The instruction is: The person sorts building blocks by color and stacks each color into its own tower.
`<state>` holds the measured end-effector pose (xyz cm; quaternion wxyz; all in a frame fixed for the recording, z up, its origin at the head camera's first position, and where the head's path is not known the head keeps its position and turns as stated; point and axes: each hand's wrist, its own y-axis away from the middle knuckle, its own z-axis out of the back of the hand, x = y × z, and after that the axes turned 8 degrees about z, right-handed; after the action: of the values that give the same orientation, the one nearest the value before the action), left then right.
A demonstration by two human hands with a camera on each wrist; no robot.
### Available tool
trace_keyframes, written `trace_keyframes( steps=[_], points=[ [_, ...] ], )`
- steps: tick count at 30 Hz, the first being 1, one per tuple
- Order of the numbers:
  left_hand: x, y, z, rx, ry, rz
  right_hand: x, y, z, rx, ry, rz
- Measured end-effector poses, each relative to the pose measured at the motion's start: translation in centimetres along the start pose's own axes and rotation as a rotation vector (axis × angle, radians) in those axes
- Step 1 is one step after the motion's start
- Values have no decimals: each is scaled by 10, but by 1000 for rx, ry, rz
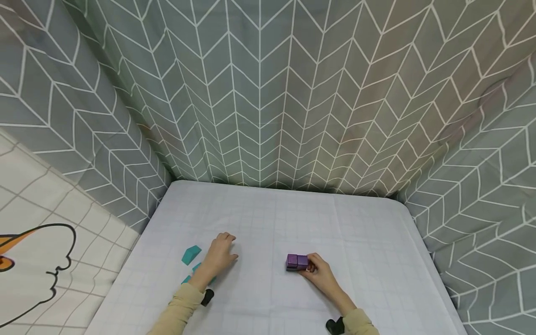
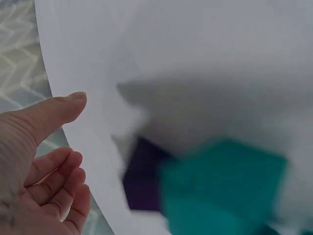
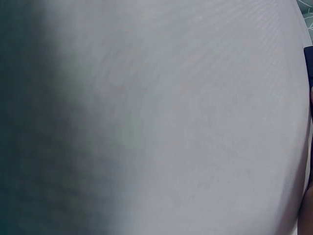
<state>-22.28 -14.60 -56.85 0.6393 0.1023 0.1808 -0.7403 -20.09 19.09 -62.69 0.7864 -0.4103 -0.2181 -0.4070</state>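
Toward the near middle of the white table [image 1: 272, 209], a purple block piece [image 1: 297, 262] is being pinched at its right end by the right hand [image 1: 321, 275]. Whether the piece is being held up or is resting on the cloth cannot be told. Farther left, nothing is being held by the left hand [image 1: 218, 256] — its thumb is standing well apart from the bent fingers. Just left of that hand a teal piece [image 1: 191, 254] is lying, while smaller teal bits [image 1: 197, 267] are being partly covered by the left arm.

For a sound hold, a light, even pinch is probably being called for, since the left end of the purple block piece is sticking out without support and could be tipped by a hard squeeze. Care is also likely being asked of the left sleeve [image 1: 177, 307], as the teal bits could be nudged by it.

From the head, the whole pinch is being shown; by the right wrist camera only a dark sliver [image 3: 308, 61] and a strip of skin are being caught at the right edge, so the grip is not being confirmed there. From the left wrist, a dark block [image 2: 144, 178] is being seen against a blurred teal shape [image 2: 222, 188] — touching or merely overlapping, it cannot be told. That block is not being picked out from the head, where it may be being hidden by the left arm.
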Motion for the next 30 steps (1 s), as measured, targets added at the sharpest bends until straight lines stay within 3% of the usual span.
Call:
trace_keyframes(
  steps=[4, 9, 17, 30],
  points=[
    [18, 6, 5, -23, -11, 75, 0, -1, 1, 0, -1, -5],
    [31, 12, 5, -25, 6, 115, 0, 0, 1, -4, 3, -10],
    [35, 23, 6, -39, 35, 132, 0, 0, -1, 0, 3, -3],
    [45, 44, 4, 10, 72, 172, -1, 0, 0, -2, 5, 6]
  ],
)
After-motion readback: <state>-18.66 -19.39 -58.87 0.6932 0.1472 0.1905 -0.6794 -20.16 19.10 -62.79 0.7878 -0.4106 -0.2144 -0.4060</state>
